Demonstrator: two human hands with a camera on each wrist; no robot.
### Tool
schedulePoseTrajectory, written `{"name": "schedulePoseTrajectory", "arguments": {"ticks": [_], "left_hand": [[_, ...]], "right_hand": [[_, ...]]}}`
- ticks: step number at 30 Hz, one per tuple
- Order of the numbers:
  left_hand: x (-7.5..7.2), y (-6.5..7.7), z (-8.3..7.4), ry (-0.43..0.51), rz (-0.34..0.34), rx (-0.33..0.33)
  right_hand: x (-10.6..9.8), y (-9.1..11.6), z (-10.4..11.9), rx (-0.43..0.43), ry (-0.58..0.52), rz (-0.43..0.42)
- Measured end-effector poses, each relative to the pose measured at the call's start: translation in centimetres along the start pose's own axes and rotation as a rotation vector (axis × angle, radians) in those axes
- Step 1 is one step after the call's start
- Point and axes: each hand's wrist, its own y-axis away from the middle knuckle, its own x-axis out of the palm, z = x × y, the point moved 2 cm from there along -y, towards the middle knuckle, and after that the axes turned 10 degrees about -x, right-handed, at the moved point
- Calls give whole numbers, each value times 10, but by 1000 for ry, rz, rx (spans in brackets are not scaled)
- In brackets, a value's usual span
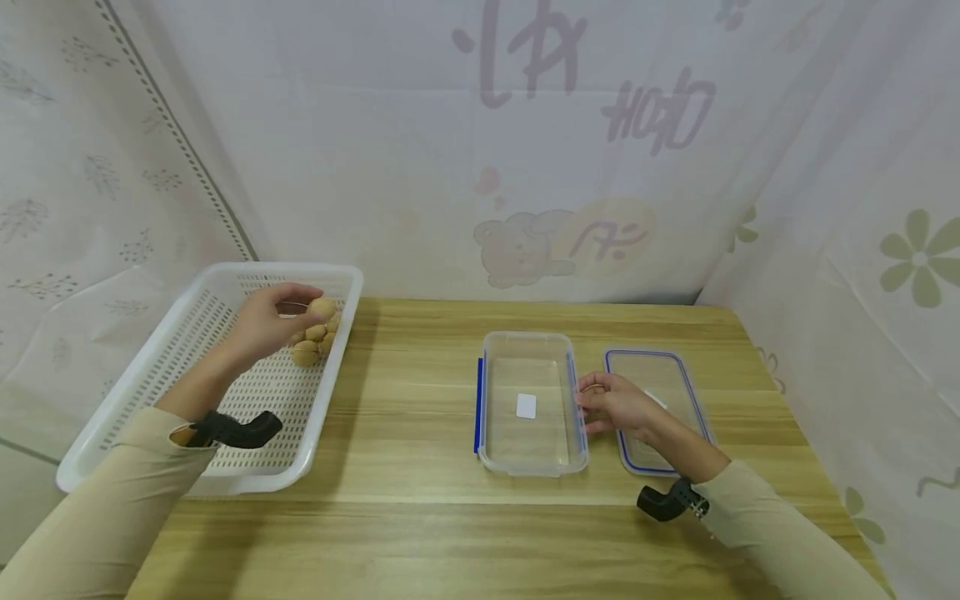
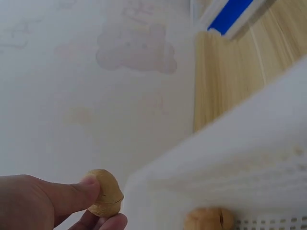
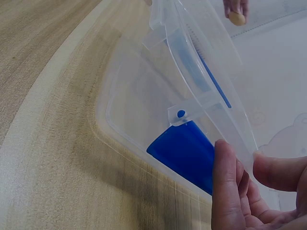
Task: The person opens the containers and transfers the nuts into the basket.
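My left hand [image 1: 258, 327] pinches a walnut [image 2: 106, 194] between thumb and fingers, over the right side of a white plastic basket [image 1: 333, 392]. Several more walnuts [image 1: 305, 354] lie just below it against the basket's right wall. In the middle of the table stands a clear plastic food box [image 1: 525, 337] with blue side latches and a small white label inside. At its right wall my right hand [image 1: 618, 406] grips the rim, thumb on top and fingers beside the blue latch [image 3: 184, 153] that hangs down outside.
A clear lid [image 1: 660, 367] with a blue seal lies flat on the wooden table [image 1: 420, 533], to the right of the box and partly under my right forearm. Printed cloth curtains [image 1: 360, 183] enclose the table at the back and both sides.
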Motion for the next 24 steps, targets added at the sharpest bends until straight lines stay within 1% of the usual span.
{"name": "schedulePoseTrajectory", "arguments": {"ticks": [3, 6, 9, 12, 15, 17, 24], "left_hand": [[-6, -3, 15, -20, 4, -22], [-11, -6, 30, -21, 15, -30], [-14, -6, 42, -23, 13, -42], [-16, -5, 50, -32, 2, -63], [-16, -6, 59, -38, 0, -107], [-16, -7, 67, -59, -6, -132], [-15, -12, 89, -127, 15, -194]], "right_hand": [[0, 0, 0, -2, 5, -2], [0, 0, 1, -3, 5, -3], [0, 0, 0, -5, 9, 0], [0, 0, 0, -2, 8, -1], [0, 0, 0, -5, 8, 3], [1, 0, 0, -1, 6, 2], [0, 0, 0, -6, 9, 6]]}}
